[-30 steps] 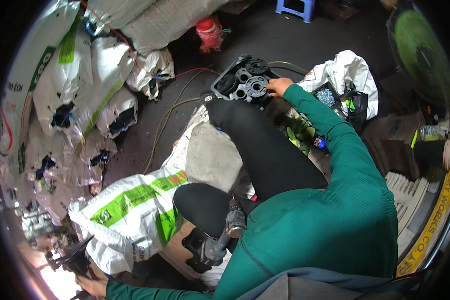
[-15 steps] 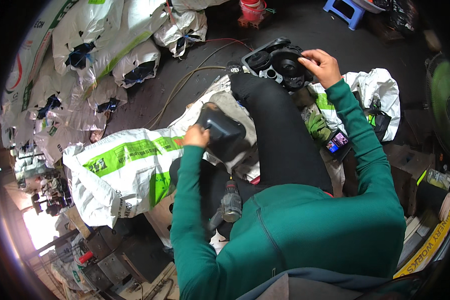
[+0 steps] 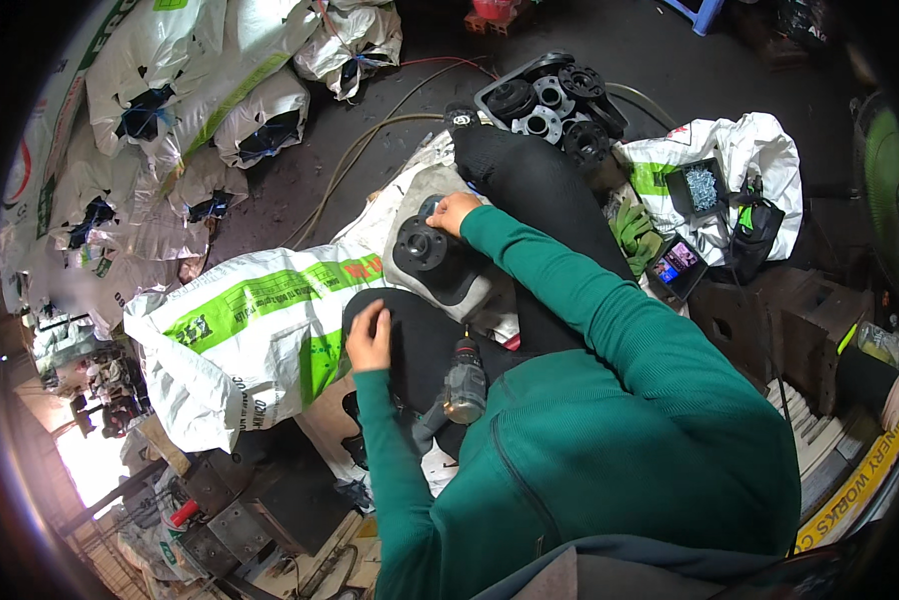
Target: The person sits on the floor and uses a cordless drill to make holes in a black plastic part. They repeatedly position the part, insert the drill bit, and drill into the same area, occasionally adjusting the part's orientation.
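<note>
My right hand (image 3: 455,212) is closed on the edge of a round black plastic flange (image 3: 422,246), which has a raised centre and small holes. The flange lies over a dark smooth plastic piece (image 3: 460,283), largely hidden beneath it and my right forearm, on a pale cloth across my lap. Fingers apart and holding nothing, my left hand (image 3: 370,340) is by my left thigh, short of the flange. A grey power drill (image 3: 465,385) rests in my lap, its thin bit pointing away from me toward the cloth.
Past my right knee stands a tray (image 3: 490,97) of black and grey round parts. To the right are a box of screws (image 3: 703,187), green gloves (image 3: 633,236) and a lit phone (image 3: 677,266). White sacks (image 3: 260,120) pile up at left; a hose (image 3: 355,150) crosses the floor.
My right hand has come from the tray to my lap with the round black flange. My left hand has left the dark plastic piece, moved nearer to me and opened.
</note>
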Tool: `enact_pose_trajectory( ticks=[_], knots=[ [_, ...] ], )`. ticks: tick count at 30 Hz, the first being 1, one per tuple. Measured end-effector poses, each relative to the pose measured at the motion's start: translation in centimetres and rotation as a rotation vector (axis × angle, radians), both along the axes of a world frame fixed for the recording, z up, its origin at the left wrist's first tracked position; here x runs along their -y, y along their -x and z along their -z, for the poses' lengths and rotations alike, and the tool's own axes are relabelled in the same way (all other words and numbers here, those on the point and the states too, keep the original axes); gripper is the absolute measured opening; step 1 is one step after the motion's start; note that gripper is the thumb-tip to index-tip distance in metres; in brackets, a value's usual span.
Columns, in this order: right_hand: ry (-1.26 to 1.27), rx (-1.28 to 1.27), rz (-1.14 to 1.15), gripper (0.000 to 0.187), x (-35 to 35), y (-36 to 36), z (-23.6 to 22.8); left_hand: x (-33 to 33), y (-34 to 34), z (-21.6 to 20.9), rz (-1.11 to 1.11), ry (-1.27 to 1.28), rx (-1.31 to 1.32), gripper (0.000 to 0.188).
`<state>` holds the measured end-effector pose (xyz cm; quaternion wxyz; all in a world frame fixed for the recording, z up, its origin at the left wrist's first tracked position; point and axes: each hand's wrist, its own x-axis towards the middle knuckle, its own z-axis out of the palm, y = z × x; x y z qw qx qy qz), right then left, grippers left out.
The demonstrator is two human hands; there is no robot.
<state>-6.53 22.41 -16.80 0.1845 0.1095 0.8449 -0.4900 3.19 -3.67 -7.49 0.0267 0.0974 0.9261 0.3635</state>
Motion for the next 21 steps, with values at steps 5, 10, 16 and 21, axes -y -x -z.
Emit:
enact_pose_trajectory(
  ticks=[5,10,16,21],
  knots=[
    [-0.246,0.073,-0.071,0.035,0.6,0.2,2.3,-0.6,-8.2,-4.8,-0.005,-0.266,0.684,0.031],
    [-0.283,0.035,-0.051,0.030,0.3,-0.4,1.4,-2.0,-11.6,-8.1,0.354,0.163,0.434,0.063],
    [1.242,0.373,0.411,0.028,-1.8,-3.1,-4.2,-4.7,-12.4,-6.8,0.149,0.550,0.367,0.077],
    [1.495,0.427,0.428,0.021,-2.6,-7.9,-6.5,-2.7,-9.5,-8.1,0.200,0.209,0.186,0.065]
  ],
)
